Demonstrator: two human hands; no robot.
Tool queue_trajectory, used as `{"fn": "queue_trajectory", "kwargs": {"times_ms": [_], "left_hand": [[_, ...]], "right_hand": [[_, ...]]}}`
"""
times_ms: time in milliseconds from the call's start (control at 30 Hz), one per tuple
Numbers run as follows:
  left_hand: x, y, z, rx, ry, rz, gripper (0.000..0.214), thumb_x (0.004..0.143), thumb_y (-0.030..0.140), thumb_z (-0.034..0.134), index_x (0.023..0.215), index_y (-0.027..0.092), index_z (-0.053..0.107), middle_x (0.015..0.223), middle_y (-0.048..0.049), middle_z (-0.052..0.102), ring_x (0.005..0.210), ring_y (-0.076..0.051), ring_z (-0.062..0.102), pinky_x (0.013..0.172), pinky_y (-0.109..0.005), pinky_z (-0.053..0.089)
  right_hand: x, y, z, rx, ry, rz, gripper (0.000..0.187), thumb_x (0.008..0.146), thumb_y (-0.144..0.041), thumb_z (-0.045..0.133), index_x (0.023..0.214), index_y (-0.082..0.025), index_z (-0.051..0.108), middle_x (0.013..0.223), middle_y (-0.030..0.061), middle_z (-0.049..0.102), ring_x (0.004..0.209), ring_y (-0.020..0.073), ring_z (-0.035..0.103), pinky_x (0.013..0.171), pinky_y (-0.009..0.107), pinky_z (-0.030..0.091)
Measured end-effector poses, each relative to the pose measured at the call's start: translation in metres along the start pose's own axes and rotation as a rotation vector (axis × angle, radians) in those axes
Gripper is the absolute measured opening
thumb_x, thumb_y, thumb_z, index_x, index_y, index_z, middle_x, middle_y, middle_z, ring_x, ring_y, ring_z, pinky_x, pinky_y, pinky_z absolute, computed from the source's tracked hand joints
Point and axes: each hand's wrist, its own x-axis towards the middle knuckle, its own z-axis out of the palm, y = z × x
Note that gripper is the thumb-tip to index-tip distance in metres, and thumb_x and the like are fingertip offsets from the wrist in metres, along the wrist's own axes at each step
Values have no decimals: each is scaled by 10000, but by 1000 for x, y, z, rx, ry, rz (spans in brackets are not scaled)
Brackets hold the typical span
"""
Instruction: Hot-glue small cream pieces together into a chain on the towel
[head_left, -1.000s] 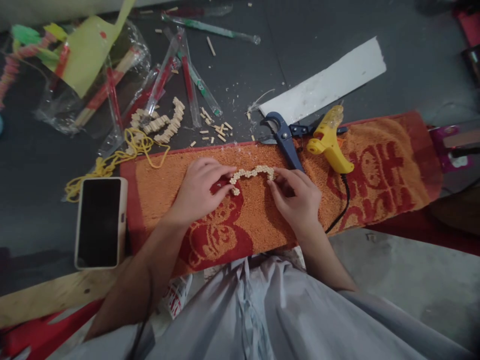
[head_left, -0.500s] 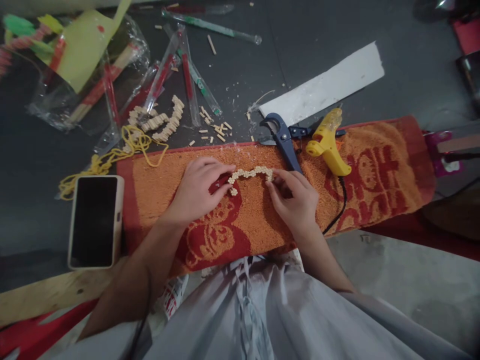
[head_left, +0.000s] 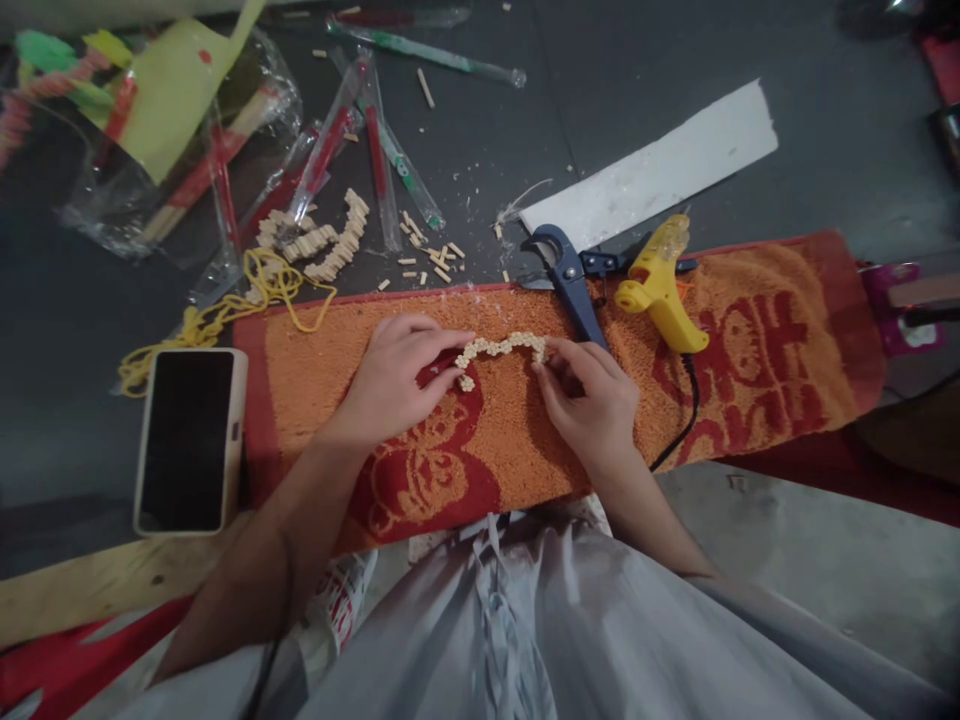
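A wavy strip of short pale wooden stick pieces [head_left: 499, 347], joined side by side with their ends facing up, is held over the orange and red towel [head_left: 517, 430]. My left hand [head_left: 405, 375] pinches its left end, where the strip curls down and back. Between the thumb and fingertips of my right hand [head_left: 592, 395] is the right end. To the right lie a yellow hot glue gun [head_left: 660, 285] with a black cord and a dark blue cutter [head_left: 566, 280] with a hooked jaw.
A phone [head_left: 187, 440] lies left of the towel. Behind are yellow cord [head_left: 277, 285], more joined stick strips [head_left: 341, 240], loose cut pieces [head_left: 439, 258], red and green sticks in plastic sleeves [head_left: 379, 150], and a white board [head_left: 660, 165]. A yellow sheet [head_left: 165, 95] sits at the far left.
Both hands keep their hold on the wooden strip, almost motionless. The camera view has shifted very slightly.
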Motion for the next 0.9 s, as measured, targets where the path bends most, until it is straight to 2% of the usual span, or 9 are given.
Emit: {"fn": "queue_trajectory", "kwargs": {"times_ms": [100,333,733,900], "left_hand": [[0,0,0,-14,12,15,304,886,217,667,1188,246,691,1037,-53,679,1011,-203,623,958,-369,495],[1,3,-2,13,-15,-49,292,878,234,681,1168,267,704,1022,-39,693,1005,-201,613,971,-367,495],[1,2,-1,-17,16,-11,290,863,192,696,1150,237,695,1016,-58,694,1009,-217,635,954,-402,522],[2,3,-1,-17,15,5,286,855,185,708,1137,228,691,1009,-54,700,1014,-218,634,950,-397,517]], "right_hand": [[0,1,0,2,3,-2,183,934,-230,583,1091,-214,676,783,19,655,669,167,624,620,287,526],[0,1,0,-5,20,-31,171,929,-210,602,1081,-186,680,779,19,647,666,160,617,629,277,511],[0,2,1,16,20,-6,148,932,-235,594,1058,-212,669,779,12,656,663,159,621,632,278,527],[0,2,1,-2,25,-14,156,931,-230,598,1064,-190,672,785,19,657,675,159,626,628,276,524]]}}
